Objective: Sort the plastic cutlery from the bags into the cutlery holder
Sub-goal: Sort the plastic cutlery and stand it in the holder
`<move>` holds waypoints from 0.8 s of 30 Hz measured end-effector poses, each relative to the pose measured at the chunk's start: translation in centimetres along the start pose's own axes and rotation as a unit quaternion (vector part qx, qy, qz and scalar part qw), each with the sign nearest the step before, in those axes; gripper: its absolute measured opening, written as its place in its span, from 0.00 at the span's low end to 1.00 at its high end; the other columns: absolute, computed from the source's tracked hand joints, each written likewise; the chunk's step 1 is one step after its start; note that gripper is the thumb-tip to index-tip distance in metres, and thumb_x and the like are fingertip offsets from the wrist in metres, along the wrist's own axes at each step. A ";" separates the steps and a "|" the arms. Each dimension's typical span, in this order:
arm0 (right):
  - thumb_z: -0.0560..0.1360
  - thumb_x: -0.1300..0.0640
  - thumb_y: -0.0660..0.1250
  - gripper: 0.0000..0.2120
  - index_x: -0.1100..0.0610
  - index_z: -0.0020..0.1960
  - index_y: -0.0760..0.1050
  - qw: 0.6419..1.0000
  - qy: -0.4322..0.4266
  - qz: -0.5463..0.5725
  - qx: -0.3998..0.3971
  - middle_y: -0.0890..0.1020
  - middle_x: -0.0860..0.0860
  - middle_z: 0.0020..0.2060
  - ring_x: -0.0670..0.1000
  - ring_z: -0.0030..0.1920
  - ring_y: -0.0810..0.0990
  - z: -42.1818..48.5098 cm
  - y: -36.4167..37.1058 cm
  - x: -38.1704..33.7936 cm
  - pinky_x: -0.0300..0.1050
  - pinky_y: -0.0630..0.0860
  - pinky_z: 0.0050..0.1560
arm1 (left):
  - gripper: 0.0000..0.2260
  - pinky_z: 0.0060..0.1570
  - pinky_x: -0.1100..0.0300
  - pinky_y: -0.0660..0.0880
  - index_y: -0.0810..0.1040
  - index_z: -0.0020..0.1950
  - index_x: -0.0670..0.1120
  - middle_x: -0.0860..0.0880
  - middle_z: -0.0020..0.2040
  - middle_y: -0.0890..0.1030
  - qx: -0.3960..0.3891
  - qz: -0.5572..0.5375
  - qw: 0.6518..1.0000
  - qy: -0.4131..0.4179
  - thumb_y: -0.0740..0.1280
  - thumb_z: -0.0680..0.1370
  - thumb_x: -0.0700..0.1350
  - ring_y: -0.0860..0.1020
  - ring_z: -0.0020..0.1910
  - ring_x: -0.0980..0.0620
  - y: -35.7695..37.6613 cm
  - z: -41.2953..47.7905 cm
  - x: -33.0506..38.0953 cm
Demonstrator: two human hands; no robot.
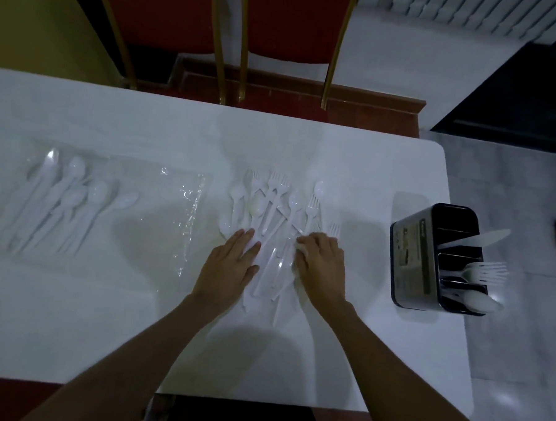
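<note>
Now both hands are down on the loose cutlery at mid-table.

Left hand lies flat, fingers spread wide, pressing on the near-left edge of the pile of white forks and spoons; right hand is curled over the pile's near-right edge, and whether it grips a piece I cannot tell. Off to the left, a clear bag holds more spoons. At the right end of the white table stands the dark cutlery holder, with a knife, forks and spoons poking out of separate compartments.
</note>
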State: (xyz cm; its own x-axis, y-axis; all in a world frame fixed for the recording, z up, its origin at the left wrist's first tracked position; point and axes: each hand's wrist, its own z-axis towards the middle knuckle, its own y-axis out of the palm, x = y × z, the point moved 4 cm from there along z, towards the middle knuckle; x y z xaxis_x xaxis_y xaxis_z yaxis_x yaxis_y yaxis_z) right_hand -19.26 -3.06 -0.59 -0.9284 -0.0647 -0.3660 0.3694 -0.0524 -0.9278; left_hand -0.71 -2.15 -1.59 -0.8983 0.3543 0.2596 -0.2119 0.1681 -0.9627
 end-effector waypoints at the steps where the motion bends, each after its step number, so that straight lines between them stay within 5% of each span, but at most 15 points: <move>1: 0.73 0.61 0.70 0.04 0.58 0.47 0.80 1.000 -0.016 0.002 -0.015 0.81 0.54 0.44 0.56 0.44 0.79 -0.2 0.1 -0.7 0.50 0.76 0.43 | 0.15 0.51 0.53 0.77 0.79 0.59 0.45 0.44 0.62 0.78 0.012 -0.008 1.000 -0.005 0.66 0.75 0.50 0.76 0.62 0.43 -0.5 0.4 0.3; 4: 0.73 0.57 0.70 0.04 0.58 0.43 0.80 0.998 0.022 -0.006 -0.054 0.82 0.54 0.39 0.55 0.41 0.78 -0.6 0.7 -1.2 0.48 0.74 0.41 | 0.13 0.42 0.56 0.73 0.81 0.48 0.48 0.50 0.46 0.79 -0.012 0.014 1.000 -0.026 0.69 0.72 0.56 0.77 0.47 0.49 -1.1 1.7 1.4; 7: 0.75 0.55 0.68 0.07 0.59 0.46 0.79 0.993 0.098 -0.029 -0.064 0.81 0.55 0.42 0.56 0.44 0.78 -0.8 0.4 -0.9 0.48 0.73 0.44 | 0.18 0.49 0.55 0.69 0.79 0.47 0.49 0.51 0.46 0.77 -0.082 -0.007 0.993 -0.087 0.65 0.72 0.63 0.73 0.51 0.50 -0.6 2.5 1.7; 13: 0.79 0.50 0.63 0.12 0.58 0.47 0.78 0.975 0.194 -0.033 -0.107 0.80 0.53 0.45 0.53 0.47 0.76 -0.6 -0.3 -0.2 0.46 0.74 0.46 | 0.11 0.52 0.56 0.71 0.82 0.49 0.48 0.49 0.48 0.79 -0.102 -0.058 0.981 -0.153 0.65 0.74 0.52 0.72 0.55 0.48 -0.5 2.3 1.3; 18: 0.71 0.39 0.70 0.19 0.56 0.40 0.78 0.946 0.278 0.037 -0.161 0.79 0.49 0.35 0.47 0.34 0.76 -0.5 -0.5 -1.0 0.39 0.69 0.33 | 0.11 0.47 0.54 0.76 0.82 0.41 0.44 0.48 0.44 0.78 -0.105 -0.142 0.962 -0.209 0.68 0.70 0.52 0.72 0.52 0.49 -1.1 1.6 0.8; 22: 0.71 0.45 0.72 0.13 0.56 0.42 0.80 0.930 0.308 0.050 -0.194 0.81 0.50 0.37 0.47 0.35 0.76 -0.7 -0.4 -1.2 0.39 0.70 0.38 | 0.13 0.35 0.54 0.78 0.77 0.27 0.43 0.47 0.30 0.77 -0.109 -0.228 0.937 -0.240 0.69 0.66 0.50 0.77 0.38 0.47 -1.4 1.2 0.4; 24: 0.71 0.49 0.72 0.11 0.58 0.43 0.82 0.924 0.317 0.058 -0.204 0.84 0.52 0.39 0.49 0.36 0.80 -0.6 -0.4 -1.1 0.40 0.72 0.39 | 0.10 0.37 0.54 0.78 0.79 0.33 0.42 0.47 0.33 0.80 -0.114 -0.237 0.932 -0.249 0.70 0.68 0.49 0.79 0.37 0.48 -1.9 1.0 0.3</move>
State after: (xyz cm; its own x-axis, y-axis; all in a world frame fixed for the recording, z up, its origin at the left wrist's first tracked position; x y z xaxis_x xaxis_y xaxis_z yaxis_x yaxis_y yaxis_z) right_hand -18.36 -2.38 0.14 -0.7692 0.5568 -0.3136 0.5416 0.3075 -0.7824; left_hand -0.94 -3.28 0.20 -0.8036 -0.2705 0.5301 -0.5944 0.4085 -0.6927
